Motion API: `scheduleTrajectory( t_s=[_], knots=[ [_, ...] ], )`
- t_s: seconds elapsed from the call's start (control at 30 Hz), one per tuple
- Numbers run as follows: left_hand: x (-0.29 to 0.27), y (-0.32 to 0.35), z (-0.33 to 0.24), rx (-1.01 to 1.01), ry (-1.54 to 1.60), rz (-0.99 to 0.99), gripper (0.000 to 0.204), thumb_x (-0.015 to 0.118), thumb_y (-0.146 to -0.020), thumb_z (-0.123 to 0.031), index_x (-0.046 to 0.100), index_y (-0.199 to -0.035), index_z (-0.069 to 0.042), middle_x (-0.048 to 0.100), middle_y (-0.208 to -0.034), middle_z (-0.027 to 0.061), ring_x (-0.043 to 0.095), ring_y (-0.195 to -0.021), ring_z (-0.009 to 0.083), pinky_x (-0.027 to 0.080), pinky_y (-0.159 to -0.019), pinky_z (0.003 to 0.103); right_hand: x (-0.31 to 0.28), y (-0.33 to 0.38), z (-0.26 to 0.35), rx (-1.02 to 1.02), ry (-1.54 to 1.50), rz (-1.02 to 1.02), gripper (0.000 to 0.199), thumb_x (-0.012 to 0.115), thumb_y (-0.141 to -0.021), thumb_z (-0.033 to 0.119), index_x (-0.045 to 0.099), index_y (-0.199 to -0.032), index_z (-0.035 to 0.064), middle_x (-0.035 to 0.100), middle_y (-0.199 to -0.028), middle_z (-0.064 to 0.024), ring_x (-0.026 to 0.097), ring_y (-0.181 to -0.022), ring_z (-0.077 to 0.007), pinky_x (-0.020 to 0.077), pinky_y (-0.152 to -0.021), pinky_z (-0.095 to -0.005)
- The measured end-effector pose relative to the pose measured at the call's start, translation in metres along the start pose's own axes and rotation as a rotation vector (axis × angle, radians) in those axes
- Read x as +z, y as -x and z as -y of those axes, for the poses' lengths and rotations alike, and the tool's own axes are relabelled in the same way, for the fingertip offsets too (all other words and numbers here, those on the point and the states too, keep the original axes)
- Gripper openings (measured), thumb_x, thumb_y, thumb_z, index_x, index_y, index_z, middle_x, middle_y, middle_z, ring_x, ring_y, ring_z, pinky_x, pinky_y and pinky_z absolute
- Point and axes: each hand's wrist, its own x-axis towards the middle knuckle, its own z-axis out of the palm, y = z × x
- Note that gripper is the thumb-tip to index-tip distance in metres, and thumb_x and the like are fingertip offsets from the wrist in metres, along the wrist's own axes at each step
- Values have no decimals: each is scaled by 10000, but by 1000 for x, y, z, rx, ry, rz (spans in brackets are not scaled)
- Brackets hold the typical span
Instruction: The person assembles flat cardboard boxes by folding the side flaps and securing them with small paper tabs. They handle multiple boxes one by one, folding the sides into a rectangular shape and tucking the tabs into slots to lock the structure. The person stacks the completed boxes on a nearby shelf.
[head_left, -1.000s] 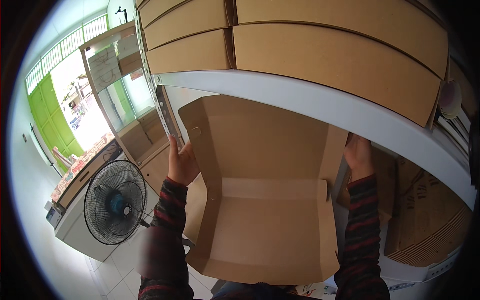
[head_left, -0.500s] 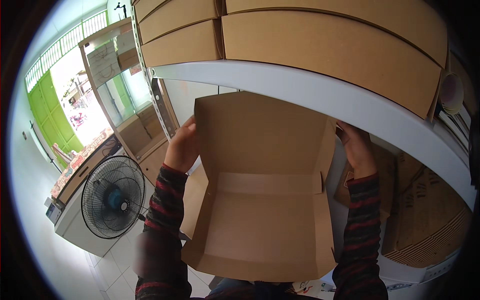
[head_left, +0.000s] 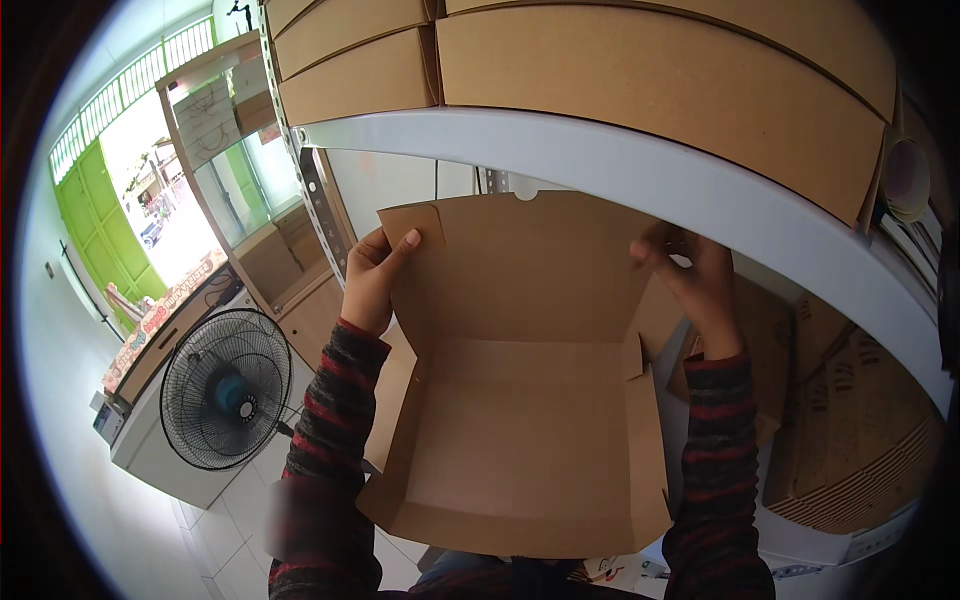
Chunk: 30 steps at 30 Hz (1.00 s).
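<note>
Unfolded cardboard box (head_left: 520,400), held raised below a white shelf (head_left: 640,170). Left hand (head_left: 372,280): grip pinched on upper left flap. Right hand (head_left: 695,285): grip closed on upper right edge.

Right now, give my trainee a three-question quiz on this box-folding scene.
1. True or false: both hands grip the cardboard box.
2. What stands on the floor at the person's left? A) a ladder B) an electric fan C) a bucket
3. Fill in: the closed cartons lie on a white ____ above the box.

Key:
1. True: the left hand holds the left corner tab, the right hand the right edge.
2. B, the fan.
3. Shelf.
</note>
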Motion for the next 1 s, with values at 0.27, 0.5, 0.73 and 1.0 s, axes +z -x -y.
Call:
scheduleTrajectory(
  t_s=[0.27, 0.5, 0.73, 1.0],
  knots=[
    [-8, 5, -31, 154, -425, 281, 436, 629, -818, 1, 532, -1243, 17, 656, -1079, 95, 619, -1054, 164, 487, -917, 294, -39, 8, -47, -224, 550, 58, 524, 679, -848, 54, 490, -1335, 2, 547, -1326, -126, 542, -1196, -216, 417, -1008, -308],
    [-31, 9, -34, 435, -847, 262, 487, 476, -765, 169, 663, -1167, -33, 654, -1202, 144, 609, -1169, 266, 470, -979, 337, -46, 5, -13, 34, 139, 284, 414, 605, -832, -70, 636, -1233, 30, 612, -1310, -117, 573, -1213, -219, 446, -992, -307],
    [-32, 14, -11, 728, -1089, 263, 472, 494, -810, 161, 725, -1118, -113, 641, -1238, 137, 600, -1171, 330, 429, -1046, 455, -62, 1, -30, -98, 21, 522, 338, 615, -837, -80, 693, -1148, 27, 673, -1220, -99, 616, -1134, -173, 483, -966, -304],
    [-34, 51, -16, 638, -1154, 112, 656, 657, -778, 49, 481, -1399, -70, 483, -1430, 186, 446, -1340, 353, 327, -1130, 458, -51, -2, -34, 34, 173, 186, 282, 651, -931, 242, 700, -1050, -9, 695, -1004, -61, 596, -921, -95, 476, -829, -257]
  ],
)
